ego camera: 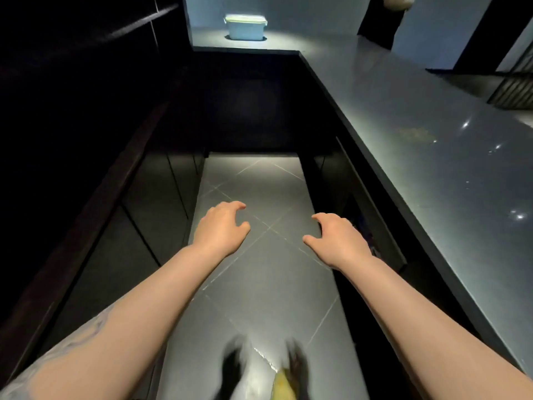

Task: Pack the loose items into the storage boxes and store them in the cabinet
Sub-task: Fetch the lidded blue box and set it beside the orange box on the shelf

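Stretched forward over the tiled floor (268,255), both bare forearms, palms down. Left hand (220,229) with fingers curled loosely downward and thumb apart, holding nothing, touching nothing. Right hand (336,241) mirrored just beside it, fingers bent and spread, thumb pointing toward the left hand, likewise empty. Two hands, then, near each other with a gap of floor showing between them. At the near edge of the floor, below the hands, two blurred dark shapes (233,368), perhaps feet, and a blurred yellow thing (284,385) beside them; too smeared to tell more.

Right of the floor, a long grey countertop (432,157) running away from the viewer, glossy, with small specks of reflected light. Under its edge, dark cabinet fronts (372,203); one door or drawer there seems to stand slightly open, with something coloured inside, not clear enough to name. Left of the floor, more dark cabinet panels (144,209) in deep shadow.

At the far end, beyond the floor, on the lit return of the countertop: one storage box (245,26), pale blue with a green-rimmed lid closed on top, standing upright, well apart from both hands. Farther right of the box, part of one other person in dark clothing (379,21), cut off by the top edge.
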`<state>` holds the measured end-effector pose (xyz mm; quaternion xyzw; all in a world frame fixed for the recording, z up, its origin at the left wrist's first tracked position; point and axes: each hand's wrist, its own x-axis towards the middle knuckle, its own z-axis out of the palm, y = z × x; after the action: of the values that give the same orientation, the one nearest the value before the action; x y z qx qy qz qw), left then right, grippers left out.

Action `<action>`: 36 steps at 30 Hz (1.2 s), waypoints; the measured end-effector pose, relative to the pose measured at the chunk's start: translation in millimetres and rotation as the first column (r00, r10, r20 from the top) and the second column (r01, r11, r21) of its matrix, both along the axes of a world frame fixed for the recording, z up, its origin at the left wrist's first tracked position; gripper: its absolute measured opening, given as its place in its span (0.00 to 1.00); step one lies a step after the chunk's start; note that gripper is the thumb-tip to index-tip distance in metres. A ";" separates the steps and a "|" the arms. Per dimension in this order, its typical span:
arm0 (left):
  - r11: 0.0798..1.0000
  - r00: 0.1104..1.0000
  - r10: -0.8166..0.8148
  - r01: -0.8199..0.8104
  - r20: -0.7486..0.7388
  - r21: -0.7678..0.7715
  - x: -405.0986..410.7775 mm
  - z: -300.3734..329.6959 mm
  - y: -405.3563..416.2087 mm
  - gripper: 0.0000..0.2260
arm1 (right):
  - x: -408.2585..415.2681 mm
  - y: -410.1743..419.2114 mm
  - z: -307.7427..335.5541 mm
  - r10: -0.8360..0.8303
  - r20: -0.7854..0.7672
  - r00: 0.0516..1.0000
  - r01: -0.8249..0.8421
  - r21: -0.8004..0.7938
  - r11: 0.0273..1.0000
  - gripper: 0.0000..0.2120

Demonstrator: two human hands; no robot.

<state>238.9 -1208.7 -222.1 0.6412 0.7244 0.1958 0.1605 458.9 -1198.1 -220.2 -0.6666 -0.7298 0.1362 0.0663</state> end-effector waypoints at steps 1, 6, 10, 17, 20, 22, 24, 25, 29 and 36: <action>1.000 1.000 0.017 -0.017 0.002 0.015 -3.1 4.4 24.8 0.20 | 0.3 27.1 5.7 0.000 0.002 1.000 0.000 0.019 1.000 0.27; 0.990 0.997 0.080 -0.080 0.005 0.113 -18.9 22.2 149.1 0.19 | -11.0 159.6 25.0 0.038 0.066 0.997 -0.047 0.145 0.988 0.25; 0.983 0.991 0.130 -0.131 0.014 0.129 -42.9 17.7 244.0 0.18 | -36.0 260.3 21.9 0.060 0.035 0.998 -0.064 0.139 0.988 0.23; 0.991 0.995 0.087 -0.092 0.052 0.102 -86.1 13.6 444.9 0.17 | -88.4 452.0 19.2 0.037 0.030 0.999 -0.040 0.114 0.993 0.22; 0.991 0.996 0.081 -0.084 0.035 0.106 -108.4 26.8 533.9 0.17 | -113.3 531.0 27.3 0.039 0.005 0.999 -0.039 0.128 0.991 0.23; 0.990 0.996 0.082 -0.086 0.039 0.108 -118.5 36.5 591.1 0.17 | -122.4 581.6 33.6 0.032 0.002 0.999 -0.032 0.147 0.989 0.23; 0.991 0.997 0.066 -0.071 0.045 0.116 -123.0 42.3 645.6 0.16 | -126.0 632.4 36.4 0.014 0.006 1.000 -0.015 0.158 0.987 0.23; 0.990 0.998 0.053 -0.058 0.043 0.125 -123.9 44.1 673.6 0.16 | -127.5 658.9 37.1 0.004 0.010 1.000 -0.005 0.159 0.987 0.22; 0.986 0.999 0.025 -0.030 0.033 0.163 -126.3 41.9 783.9 0.16 | -135.9 769.9 32.8 0.001 -0.002 1.000 0.000 0.165 0.986 0.23; 0.979 0.990 0.121 -0.130 0.069 0.156 -152.5 44.6 968.7 0.16 | -157.3 975.9 43.1 0.069 0.001 0.998 -0.068 0.192 0.979 0.23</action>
<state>86.4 -240.0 -177.5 0.5988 0.7403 0.2822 0.1172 301.6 -222.1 -177.1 -0.6311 -0.7620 0.0692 0.1274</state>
